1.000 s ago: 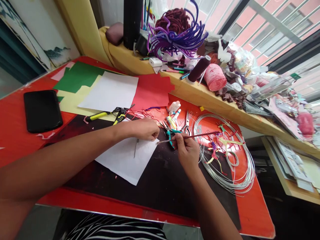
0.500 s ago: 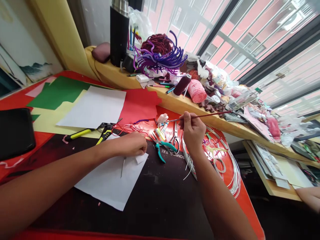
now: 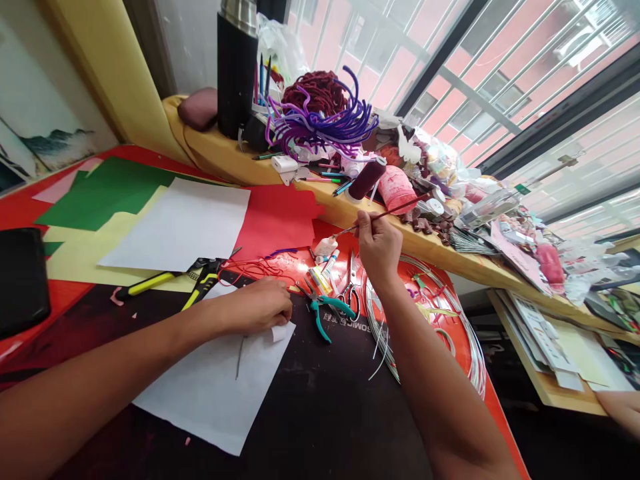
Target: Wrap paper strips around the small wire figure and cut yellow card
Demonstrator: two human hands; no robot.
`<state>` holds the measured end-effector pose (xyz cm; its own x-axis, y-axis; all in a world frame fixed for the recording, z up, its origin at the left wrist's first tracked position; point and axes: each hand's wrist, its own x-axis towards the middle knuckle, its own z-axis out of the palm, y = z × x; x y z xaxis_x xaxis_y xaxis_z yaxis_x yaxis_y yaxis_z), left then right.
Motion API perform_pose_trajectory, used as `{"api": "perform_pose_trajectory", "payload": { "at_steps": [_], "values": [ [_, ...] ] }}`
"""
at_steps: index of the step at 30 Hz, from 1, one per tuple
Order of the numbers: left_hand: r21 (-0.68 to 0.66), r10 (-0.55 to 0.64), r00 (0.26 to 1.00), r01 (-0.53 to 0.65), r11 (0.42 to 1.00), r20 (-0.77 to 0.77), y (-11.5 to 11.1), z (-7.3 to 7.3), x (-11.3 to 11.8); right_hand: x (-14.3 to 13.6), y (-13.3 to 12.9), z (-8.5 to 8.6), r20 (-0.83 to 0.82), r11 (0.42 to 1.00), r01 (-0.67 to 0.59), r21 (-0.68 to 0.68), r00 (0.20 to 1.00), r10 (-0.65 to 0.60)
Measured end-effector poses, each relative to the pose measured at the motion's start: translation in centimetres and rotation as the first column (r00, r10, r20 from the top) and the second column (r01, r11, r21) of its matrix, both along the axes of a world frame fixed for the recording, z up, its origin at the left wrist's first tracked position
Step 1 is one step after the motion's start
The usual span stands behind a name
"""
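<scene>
My right hand (image 3: 379, 243) grips a slim paintbrush (image 3: 397, 208) with a dark red handle. Its tip meets the top of a small white bottle (image 3: 326, 247). My left hand (image 3: 267, 305) rests on a white sheet of paper (image 3: 215, 393), its fingers curled together; what they pinch is hidden. Beside those fingers a small folded white paper piece (image 3: 280, 332) lies on the sheet, and a thin grey wire (image 3: 239, 360) sticks out from under the hand. Teal-handled pliers (image 3: 323, 313) lie between my hands, with scissors (image 3: 351, 280) just behind them.
Yellow-black pliers (image 3: 200, 280), red wire (image 3: 260, 268) and coloured paper sheets (image 3: 280, 213) lie at the left and back. Coiled silver wire (image 3: 473, 353) is under my right forearm. A crowded ledge (image 3: 240, 163) holds a black thermos (image 3: 235, 77). Another person's arm (image 3: 623, 410) shows far right.
My right hand has shifted slightly left, and the brush tip has come from above the bottle's side to its opening. My left hand stays on the paper. The view has tilted slightly.
</scene>
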<state>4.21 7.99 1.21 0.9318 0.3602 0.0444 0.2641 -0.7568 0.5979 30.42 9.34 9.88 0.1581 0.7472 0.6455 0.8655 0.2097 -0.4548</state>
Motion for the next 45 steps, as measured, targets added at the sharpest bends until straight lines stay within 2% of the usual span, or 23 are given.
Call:
{"api": "perform_pose_trajectory", "payload": {
  "at_steps": [3, 8, 16, 20, 26, 33, 39, 43, 45],
  "values": [
    [-0.032, -0.035, 0.999, 0.034, 0.999, -0.035, 0.1, -0.1, 0.0, 0.2, 0.1, 0.1, -0.001, 1.0, 0.002, -0.009, 1.0, -0.002],
    [-0.018, -0.033, 0.999, 0.032, 0.999, -0.025, 0.0, 0.0, -0.1, 0.0, 0.0, 0.3, -0.005, 1.0, -0.016, 0.004, 1.0, 0.016],
    [-0.008, -0.022, 0.998, 0.022, 1.0, -0.062, -0.1, -0.2, 0.0, -0.2, 0.0, 0.0, 0.03, 0.998, -0.044, -0.051, 0.999, 0.045],
    [-0.008, -0.016, 0.999, 0.016, 1.0, -0.047, -0.1, -0.4, 0.0, -0.2, 0.4, -0.7, 0.009, 0.993, -0.055, -0.101, 0.998, 0.056],
    [-0.005, 0.002, 1.0, -0.002, 1.0, -0.006, -0.3, -0.4, -0.1, 0.0, 1.4, -2.7, -0.114, 0.963, -0.059, -0.262, 0.993, 0.029],
    [-0.014, -0.002, 1.0, 0.001, 1.0, -0.027, -0.3, -0.1, -0.1, 0.3, 1.1, -3.9, -0.23, 0.945, -0.111, -0.306, 0.972, 0.04],
    [-0.067, 0.029, 0.999, -0.032, 0.997, -0.045, -0.5, 0.7, -0.1, 0.5, -0.6, -5.0, -0.371, 0.943, -0.081, -0.322, 0.927, -0.048],
    [-0.109, -0.006, 0.989, -0.01, 0.994, -0.145, -0.8, 2.0, -0.6, -0.3, -3.7, -5.8, -0.514, 0.944, -0.081, -0.32, 0.852, -0.101],
    [-0.113, -0.046, 0.983, 0.026, 0.993, -0.178, -1.0, 2.6, -1.0, -1.1, -5.8, -6.2, -0.53, 0.936, -0.114, -0.334, 0.843, -0.087]
  ]
}}
